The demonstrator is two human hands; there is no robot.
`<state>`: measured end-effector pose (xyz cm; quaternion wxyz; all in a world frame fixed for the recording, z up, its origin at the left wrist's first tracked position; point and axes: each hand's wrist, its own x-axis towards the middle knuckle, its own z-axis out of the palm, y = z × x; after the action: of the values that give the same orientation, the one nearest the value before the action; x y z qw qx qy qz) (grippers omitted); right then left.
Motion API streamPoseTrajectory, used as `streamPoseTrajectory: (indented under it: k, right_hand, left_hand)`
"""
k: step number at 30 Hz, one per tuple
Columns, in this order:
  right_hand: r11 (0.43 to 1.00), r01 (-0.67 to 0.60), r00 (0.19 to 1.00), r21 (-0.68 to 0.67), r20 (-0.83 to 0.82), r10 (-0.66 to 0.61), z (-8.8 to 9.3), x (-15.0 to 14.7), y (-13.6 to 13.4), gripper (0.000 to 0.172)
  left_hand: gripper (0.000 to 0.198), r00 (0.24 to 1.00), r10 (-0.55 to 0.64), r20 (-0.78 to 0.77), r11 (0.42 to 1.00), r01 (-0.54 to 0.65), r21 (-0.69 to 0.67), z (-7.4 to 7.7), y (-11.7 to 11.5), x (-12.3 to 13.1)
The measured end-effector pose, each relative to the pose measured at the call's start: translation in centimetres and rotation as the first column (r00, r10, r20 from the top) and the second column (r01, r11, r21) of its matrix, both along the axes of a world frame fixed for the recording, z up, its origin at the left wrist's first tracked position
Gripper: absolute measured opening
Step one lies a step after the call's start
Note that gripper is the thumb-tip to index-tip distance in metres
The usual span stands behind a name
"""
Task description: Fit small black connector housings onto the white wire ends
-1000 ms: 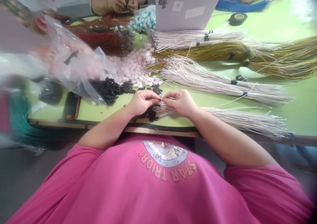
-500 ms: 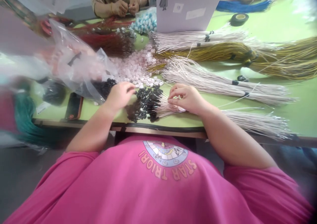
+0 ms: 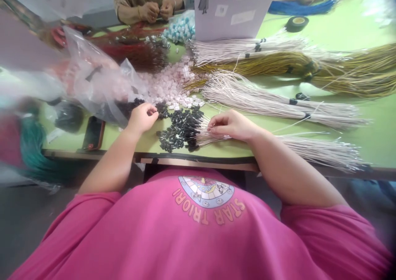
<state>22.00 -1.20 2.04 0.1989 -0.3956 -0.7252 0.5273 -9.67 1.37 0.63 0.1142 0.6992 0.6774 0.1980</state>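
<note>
My left hand (image 3: 142, 117) is closed in a pinch at the left edge of a heap of small black connector housings (image 3: 175, 133). Whatever its fingertips hold is too small to make out. To the right, my right hand (image 3: 235, 125) bends over a bundle of thin white wires (image 3: 202, 137), its fingers closed around some of them. Black housings cap the left ends of these wires. The bundle passes under my right wrist, and its bare ends (image 3: 334, 152) spread out beyond my forearm.
Behind the heap lie pale pink housings (image 3: 173, 82) and a clear plastic bag (image 3: 93, 78). Bundles of white wires (image 3: 272, 100) and yellow wires (image 3: 278, 63) stretch across the right. A phone (image 3: 93, 132) lies left. Across the table, a person's hands (image 3: 157, 12) work near teal-and-white parts (image 3: 182, 27).
My left hand has drawn back left, away from the middle of the black heap, and its fingers have curled in. My right hand stays at the wires, its fingers closer together.
</note>
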Motion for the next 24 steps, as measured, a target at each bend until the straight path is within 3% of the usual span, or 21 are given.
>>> streamPoseTrajectory:
  k: [6, 9, 12, 15, 18, 24]
  right_hand:
    - [0.999, -0.042, 0.999, 0.005, -0.006, 0.042, 0.3, 0.1, -0.2, 0.026]
    - [0.998, -0.065, 0.998, 0.009, 0.024, 0.065, 0.6, 0.2, -0.2, 0.024]
    - [1.000, -0.030, 0.999, 0.008, 0.030, 0.030, 0.5, 0.2, -0.2, 0.018]
    - [0.999, 0.048, 0.999, -0.013, -0.004, -0.048, 0.0, 0.0, -0.1, 0.015]
    - [0.989, 0.146, 0.989, -0.033, -0.036, -0.147, -0.4, -0.5, -0.3, 0.012]
    - [0.968, 0.252, 0.967, 0.018, -0.037, -0.251, -0.7, -1.6, -0.9, 0.009]
  left_hand:
    - [0.013, 0.914, -0.213, 0.345, 0.967, 0.249, -0.062, 2.7, -3.3, 4.2]
    - [0.013, 0.839, -0.422, 0.344, 0.898, 0.439, 0.032, 3.4, -4.4, 6.9]
    - [0.010, 0.756, -0.583, 0.298, 0.807, 0.580, 0.107, 3.0, -4.5, 8.9]
    - [0.009, 0.741, -0.617, 0.266, 0.786, 0.598, 0.160, 1.9, -4.2, 10.0]
    - [0.013, 0.776, -0.575, 0.258, 0.818, 0.548, 0.173, 1.0, -4.0, 10.4]
    - [0.011, 0.794, -0.545, 0.268, 0.838, 0.511, 0.192, 0.5, -4.0, 10.4]
